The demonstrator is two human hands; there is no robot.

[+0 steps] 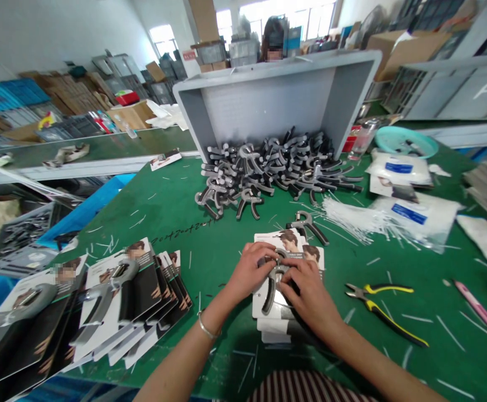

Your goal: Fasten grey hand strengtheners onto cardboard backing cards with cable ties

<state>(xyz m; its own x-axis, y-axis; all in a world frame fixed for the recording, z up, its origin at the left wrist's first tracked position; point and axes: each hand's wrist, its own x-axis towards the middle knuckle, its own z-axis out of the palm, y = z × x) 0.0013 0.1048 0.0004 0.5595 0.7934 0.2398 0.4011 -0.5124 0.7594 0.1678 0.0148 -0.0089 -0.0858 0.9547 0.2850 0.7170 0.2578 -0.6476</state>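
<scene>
Fanned piles of printed cards (pixel 143 285) bearing grey-and-black hand grips crowd the near left corner of a green worktop (pixel 222 240). Between them and the hands runs a flat stretch with handwritten figures (pixel 183 230) and scattered white clippings (pixel 190 259). Across the middle of the far edge, a grey plastic crate (pixel 268 103) lies on its side, its mouth facing the wearer, blocking that side; a heap of hand grips (pixel 268 167) spills out.

Near the middle of the near edge, the left hand (pixel 252 271) and right hand (pixel 312 290) are both closed around one hand grip (pixel 269 296) over a printed card (pixel 258 307), fingers and thumbs bent tightly near its sprung top. A loose hand grip (pixel 308 226) lies just beyond.

Further right are white zip ties (pixel 347 218), bags (pixel 431 223) with blue labels and, by the far right corner, a teal dish (pixel 389 138). Yellow-and-black pliers (pixel 387 321) lie beside the right hand; a pink tool (pixel 481 315) lies towards the right edge.
</scene>
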